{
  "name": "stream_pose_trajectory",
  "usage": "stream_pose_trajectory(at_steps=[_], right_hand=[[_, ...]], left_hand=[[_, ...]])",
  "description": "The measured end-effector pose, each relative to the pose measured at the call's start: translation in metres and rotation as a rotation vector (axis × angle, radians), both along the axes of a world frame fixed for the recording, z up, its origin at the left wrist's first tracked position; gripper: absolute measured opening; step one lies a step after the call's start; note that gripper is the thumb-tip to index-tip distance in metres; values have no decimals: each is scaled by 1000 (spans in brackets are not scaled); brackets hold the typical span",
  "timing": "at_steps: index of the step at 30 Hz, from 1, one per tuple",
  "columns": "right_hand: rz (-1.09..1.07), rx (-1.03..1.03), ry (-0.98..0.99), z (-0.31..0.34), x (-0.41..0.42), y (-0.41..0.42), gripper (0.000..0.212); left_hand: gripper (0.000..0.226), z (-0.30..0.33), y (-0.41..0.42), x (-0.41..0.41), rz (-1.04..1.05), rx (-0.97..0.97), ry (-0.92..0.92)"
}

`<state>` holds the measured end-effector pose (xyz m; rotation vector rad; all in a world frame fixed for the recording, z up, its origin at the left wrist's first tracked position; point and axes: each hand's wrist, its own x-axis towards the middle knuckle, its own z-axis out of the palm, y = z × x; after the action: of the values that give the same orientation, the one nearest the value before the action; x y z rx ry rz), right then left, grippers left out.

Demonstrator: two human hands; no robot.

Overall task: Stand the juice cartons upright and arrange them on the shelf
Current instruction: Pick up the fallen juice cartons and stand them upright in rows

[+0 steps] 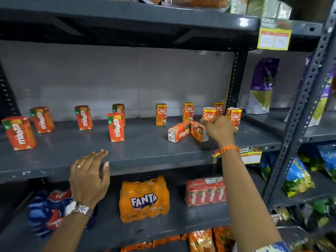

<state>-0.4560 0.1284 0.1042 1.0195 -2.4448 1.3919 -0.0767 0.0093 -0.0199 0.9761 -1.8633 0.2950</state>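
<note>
Grey metal shop shelving is filling the view, and on the middle shelf (145, 151) the right hand (219, 129) is reaching in near the right end, its fingers curled against an upright Real carton (209, 114); whether they are actually clamping it cannot be told, since the hand is covering the lower half of the carton. Just beside that hand, two cartons are lying on their sides and touching each other: a tipped Maaza carton (178, 132) and a tipped Real carton (197, 130). Four more Real cartons are standing upright around them toward the back right corner of the shelf. Further left, five upright Maaza cartons are standing spread out, well apart, reaching to the left end, one of them (115, 127) nearer the front. The left hand (89, 176) is resting open and flat on the front edge of the shelf, gripping nothing, with a watch on its wrist. On the lower shelf a Fanta pack (144, 199) and a wrapped Maaza pack (206, 192) are sitting.
</note>
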Motion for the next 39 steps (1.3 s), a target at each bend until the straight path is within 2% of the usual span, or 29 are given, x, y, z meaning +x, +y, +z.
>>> stream_pose_trajectory(at_steps=[3, 6, 10, 12, 15, 19, 21, 26, 32, 39], right_hand=[[41, 281, -71, -1, 20, -6, 48], [-10, 287, -7, -4, 31, -9, 43], [-15, 161, -51, -6, 30, -2, 33], [20, 33, -123, -12, 26, 1, 27], [101, -181, -329, -24, 23, 4, 25], [358, -431, -709, -28, 27, 6, 18], [409, -475, -762, -27, 32, 8, 21], [380, -379, -582, -23, 32, 2, 12], [226, -132, -371, -17, 29, -10, 30], [162, 22, -158, -18, 35, -18, 26]], left_hand=[[46, 1, 0, 1, 3, 12, -11], [46, 0, 0, 1, 4, 19, -13], [45, -1, 0, 3, -2, 15, -17], [45, -1, -1, 3, -1, 12, -19], [45, -2, -2, 3, 0, 10, -13], [46, -3, -4, 2, 2, 9, -13], [46, -4, -4, 2, 5, -1, -10], [46, -4, -4, 1, 8, -31, 4], [48, -4, -5, 2, 9, -19, -15], [46, -3, -4, 1, -7, -33, -2]])
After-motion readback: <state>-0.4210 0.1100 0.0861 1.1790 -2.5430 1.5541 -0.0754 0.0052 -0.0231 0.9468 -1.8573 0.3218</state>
